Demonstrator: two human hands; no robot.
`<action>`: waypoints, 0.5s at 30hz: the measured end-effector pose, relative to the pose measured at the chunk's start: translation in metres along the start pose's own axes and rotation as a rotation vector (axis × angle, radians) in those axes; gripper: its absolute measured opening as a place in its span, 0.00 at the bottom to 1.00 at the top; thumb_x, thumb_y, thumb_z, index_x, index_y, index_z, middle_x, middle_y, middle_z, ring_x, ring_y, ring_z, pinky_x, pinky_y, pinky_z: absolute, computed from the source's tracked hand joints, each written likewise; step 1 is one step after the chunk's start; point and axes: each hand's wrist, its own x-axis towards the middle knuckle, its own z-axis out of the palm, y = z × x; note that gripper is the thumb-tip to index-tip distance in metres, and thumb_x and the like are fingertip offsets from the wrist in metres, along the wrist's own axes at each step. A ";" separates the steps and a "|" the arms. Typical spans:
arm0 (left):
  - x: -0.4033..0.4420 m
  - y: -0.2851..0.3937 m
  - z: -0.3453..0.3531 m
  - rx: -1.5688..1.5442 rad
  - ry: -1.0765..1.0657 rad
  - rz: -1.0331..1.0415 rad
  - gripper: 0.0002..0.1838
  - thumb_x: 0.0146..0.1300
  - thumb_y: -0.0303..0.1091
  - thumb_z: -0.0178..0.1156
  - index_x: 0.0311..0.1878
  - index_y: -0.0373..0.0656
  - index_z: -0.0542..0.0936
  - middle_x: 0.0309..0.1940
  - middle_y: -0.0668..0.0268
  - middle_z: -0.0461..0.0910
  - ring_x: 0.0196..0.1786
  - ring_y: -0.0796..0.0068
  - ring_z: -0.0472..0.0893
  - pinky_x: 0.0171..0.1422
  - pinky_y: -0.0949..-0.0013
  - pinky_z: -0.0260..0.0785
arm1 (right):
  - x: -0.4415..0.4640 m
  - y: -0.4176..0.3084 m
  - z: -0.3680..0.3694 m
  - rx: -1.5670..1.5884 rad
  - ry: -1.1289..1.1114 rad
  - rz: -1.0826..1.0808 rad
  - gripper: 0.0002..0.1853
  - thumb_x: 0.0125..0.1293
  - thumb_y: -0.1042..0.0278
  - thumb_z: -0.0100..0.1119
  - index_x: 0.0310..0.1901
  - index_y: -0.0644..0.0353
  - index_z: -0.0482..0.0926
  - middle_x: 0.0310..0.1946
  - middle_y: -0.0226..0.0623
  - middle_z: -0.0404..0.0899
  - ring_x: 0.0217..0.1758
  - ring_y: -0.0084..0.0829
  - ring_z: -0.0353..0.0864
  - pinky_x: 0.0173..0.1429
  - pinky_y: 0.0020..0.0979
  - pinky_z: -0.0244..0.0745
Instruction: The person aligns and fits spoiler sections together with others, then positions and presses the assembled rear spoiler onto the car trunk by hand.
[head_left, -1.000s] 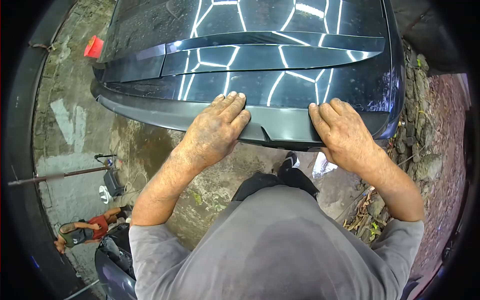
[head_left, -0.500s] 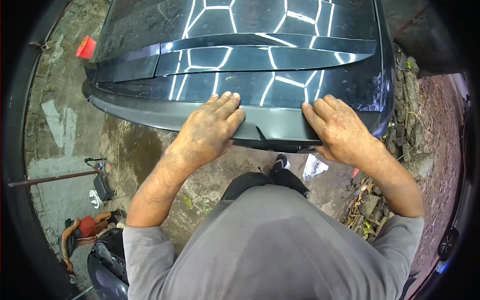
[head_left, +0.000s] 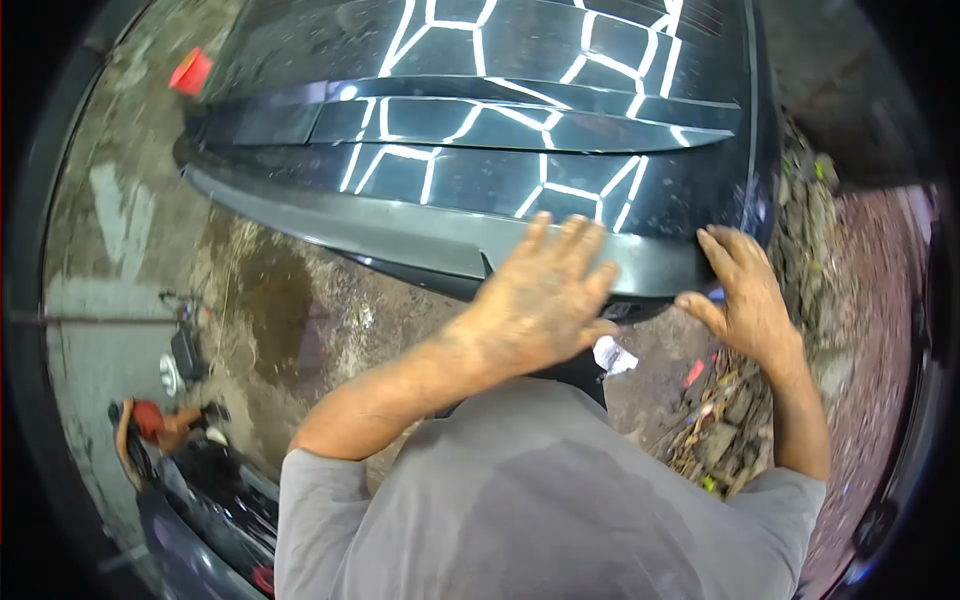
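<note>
A dark, glossy car (head_left: 480,180) spans the top of the head view, with bright lamp lines mirrored in its paint. Along its near edge runs a matte dark grey trim strip (head_left: 390,235) with a notch in it. My left hand (head_left: 545,290), fingers spread and slightly blurred, is over the strip right of the notch; whether it presses on it I cannot tell. At the car's right corner is my right hand (head_left: 748,290), thumb apart and fingertips at the painted edge. Neither hand holds anything.
A red container (head_left: 190,72) stands on the concrete floor at upper left. Another person (head_left: 150,422) bends near a second dark car (head_left: 210,510) at lower left. Broken stones (head_left: 715,445) line the right side, and a white scrap (head_left: 614,356) lies by my feet.
Both hands have shifted right along the car's edge, the left one past the notch and the right one to the corner. The view has shifted too.
</note>
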 end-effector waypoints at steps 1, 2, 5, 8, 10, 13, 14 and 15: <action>0.009 0.011 0.008 0.019 0.007 -0.008 0.31 0.66 0.53 0.64 0.63 0.38 0.77 0.72 0.43 0.67 0.76 0.46 0.66 0.79 0.42 0.55 | 0.000 0.003 0.000 0.007 0.008 -0.047 0.43 0.59 0.40 0.69 0.62 0.75 0.74 0.57 0.56 0.75 0.60 0.56 0.74 0.68 0.49 0.68; 0.019 0.021 0.017 0.039 0.009 -0.022 0.30 0.69 0.51 0.61 0.64 0.38 0.76 0.72 0.42 0.66 0.77 0.46 0.65 0.79 0.41 0.55 | 0.000 0.008 0.000 0.002 0.003 -0.100 0.43 0.59 0.42 0.70 0.63 0.75 0.73 0.55 0.55 0.75 0.58 0.56 0.74 0.65 0.50 0.69; 0.047 0.046 0.024 0.100 0.013 -0.073 0.21 0.69 0.37 0.56 0.63 0.40 0.78 0.71 0.42 0.68 0.76 0.47 0.67 0.79 0.37 0.55 | 0.004 0.026 -0.001 0.086 -0.045 -0.184 0.40 0.58 0.50 0.72 0.63 0.75 0.72 0.52 0.53 0.75 0.54 0.53 0.74 0.61 0.49 0.70; 0.062 0.054 0.020 0.130 0.046 -0.150 0.17 0.68 0.35 0.56 0.57 0.39 0.80 0.66 0.43 0.73 0.73 0.49 0.71 0.77 0.38 0.59 | 0.023 0.040 -0.003 0.218 -0.072 -0.250 0.39 0.53 0.55 0.76 0.60 0.75 0.73 0.47 0.51 0.73 0.48 0.49 0.72 0.54 0.47 0.70; 0.070 0.060 0.028 0.118 0.101 -0.183 0.13 0.67 0.34 0.57 0.51 0.40 0.81 0.63 0.45 0.76 0.70 0.51 0.74 0.75 0.39 0.62 | 0.023 0.050 -0.005 0.301 -0.103 -0.246 0.39 0.51 0.54 0.77 0.58 0.75 0.74 0.44 0.50 0.72 0.45 0.48 0.71 0.51 0.46 0.70; 0.070 0.066 0.027 0.081 0.081 -0.227 0.12 0.67 0.34 0.58 0.51 0.41 0.80 0.62 0.46 0.76 0.69 0.52 0.75 0.75 0.40 0.62 | 0.033 0.058 -0.003 0.416 -0.091 -0.267 0.37 0.46 0.57 0.81 0.54 0.72 0.74 0.40 0.48 0.70 0.43 0.46 0.70 0.47 0.45 0.70; 0.071 0.068 0.027 0.074 0.064 -0.237 0.12 0.67 0.34 0.59 0.50 0.41 0.80 0.62 0.46 0.76 0.69 0.52 0.75 0.75 0.40 0.62 | 0.034 0.059 -0.002 0.450 -0.096 -0.275 0.37 0.45 0.57 0.81 0.53 0.71 0.74 0.40 0.47 0.69 0.43 0.46 0.70 0.47 0.45 0.70; 0.073 0.069 0.028 0.072 0.053 -0.245 0.12 0.67 0.34 0.59 0.50 0.41 0.80 0.62 0.46 0.76 0.69 0.53 0.75 0.75 0.40 0.63 | 0.033 0.060 0.002 0.456 -0.078 -0.269 0.36 0.42 0.58 0.83 0.49 0.68 0.74 0.40 0.47 0.70 0.43 0.46 0.71 0.46 0.45 0.70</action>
